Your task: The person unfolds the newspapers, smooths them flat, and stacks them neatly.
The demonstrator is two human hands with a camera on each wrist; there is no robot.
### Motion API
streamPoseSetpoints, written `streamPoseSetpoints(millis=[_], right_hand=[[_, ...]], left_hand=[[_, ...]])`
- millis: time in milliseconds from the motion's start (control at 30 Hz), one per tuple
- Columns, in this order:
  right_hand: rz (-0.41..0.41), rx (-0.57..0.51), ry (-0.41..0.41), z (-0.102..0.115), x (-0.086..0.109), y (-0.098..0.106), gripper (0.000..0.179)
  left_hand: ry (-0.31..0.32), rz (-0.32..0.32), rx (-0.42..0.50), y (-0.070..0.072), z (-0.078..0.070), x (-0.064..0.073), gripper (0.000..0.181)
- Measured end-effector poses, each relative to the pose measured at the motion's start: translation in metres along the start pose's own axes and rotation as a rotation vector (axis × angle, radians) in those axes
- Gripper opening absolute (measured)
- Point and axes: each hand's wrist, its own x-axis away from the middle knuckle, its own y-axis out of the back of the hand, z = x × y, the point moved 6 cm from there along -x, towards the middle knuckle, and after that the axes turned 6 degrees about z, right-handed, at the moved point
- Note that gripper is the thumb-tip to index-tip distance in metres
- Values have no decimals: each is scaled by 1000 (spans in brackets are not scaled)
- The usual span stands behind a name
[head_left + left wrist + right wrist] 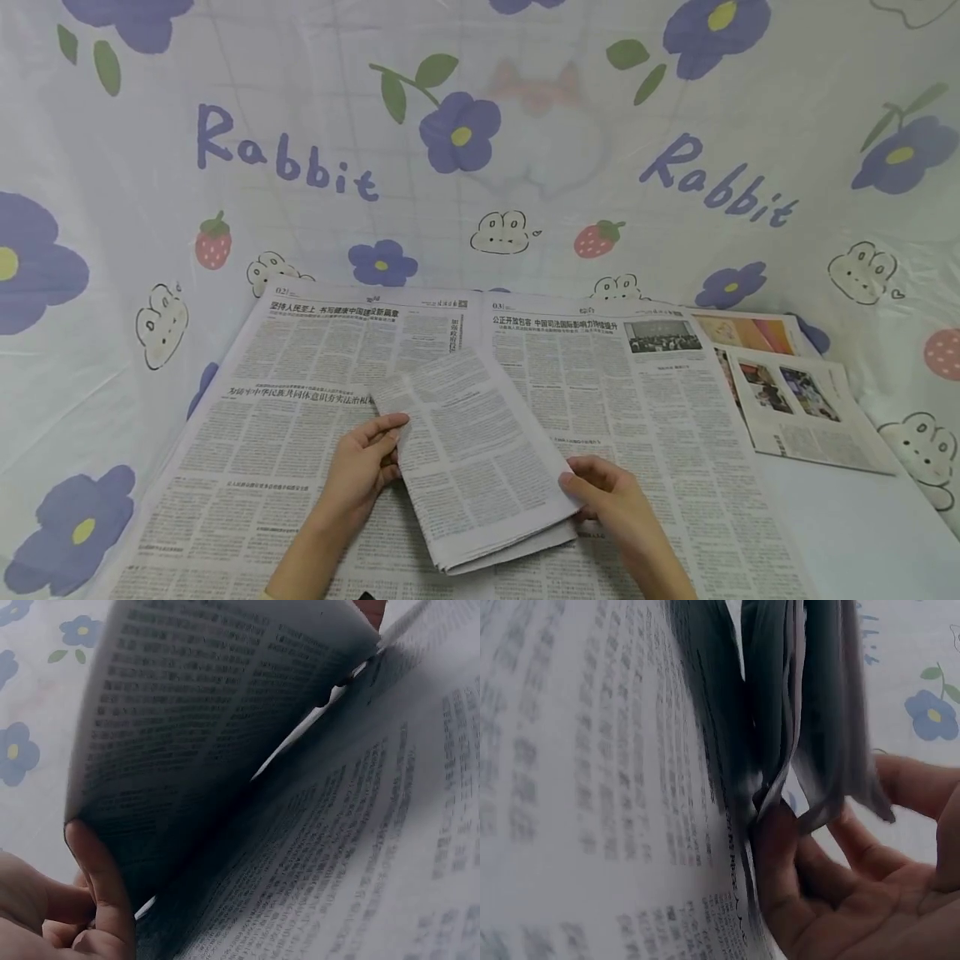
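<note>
- Right in front of me, the folded newspaper (pixel 480 458) sits between the two hands, above the middle of the big spread newspaper (pixel 247 442).
- Here's the relation that counts: its long axis runs at a slant, the far end leaning to the person's left, the near end to their right.
- The left hand (pixel 363 462) is on the left long edge, nearer the far end — pinching the paper between thumb and fingers.
- Over on the other side, the right hand (pixel 618 500) pinches the near right corner, so it sits lower along the packet than the left.
- Neither hand is the nearer one just now; both touch the packet, on opposite sides of it.
- From the left wrist, the packet stands tilted over the spread pages, with a dark, narrow gap beneath; whether any edge of it touches down, I can't tell.
- The right wrist view gives us the layers — several of them, parted at the gripped end, with fingers to either side.
- Containers? None that I can spot; the nearest thing is the packet itself, its folds holding only more paper.
- Off to the right, picture pages (pixel 817 417) lie just beside the spread newspaper on the white worktop (pixel 862 517), well apart from the left hand.
</note>
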Motion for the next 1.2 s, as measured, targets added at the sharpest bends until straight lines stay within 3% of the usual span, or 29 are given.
streamPoseSetpoints(millis=[167, 333, 433, 567, 667, 900, 1200], right_hand=[[83, 14, 2, 2, 0, -4, 43], [245, -33, 52, 5, 1, -12, 57], [341, -63, 102, 7, 1, -16, 66], [390, -87, 137, 8, 2, -19, 72], [376, -91, 152, 9, 3, -18, 69], [308, -39, 124, 7, 4, -16, 39], [42, -37, 68, 1, 1, -6, 25]], left_hand=[[4, 60, 100, -2, 0, 1, 30], [20, 96, 180, -3, 0, 0, 34], [28, 109, 204, -3, 0, -1, 35], [47, 102, 183, -2, 1, -2, 33], [58, 96, 125, -3, 2, -1, 31], [24, 112, 13, -4, 2, 1, 35], [18, 174, 7, -8, -1, 2, 45]])
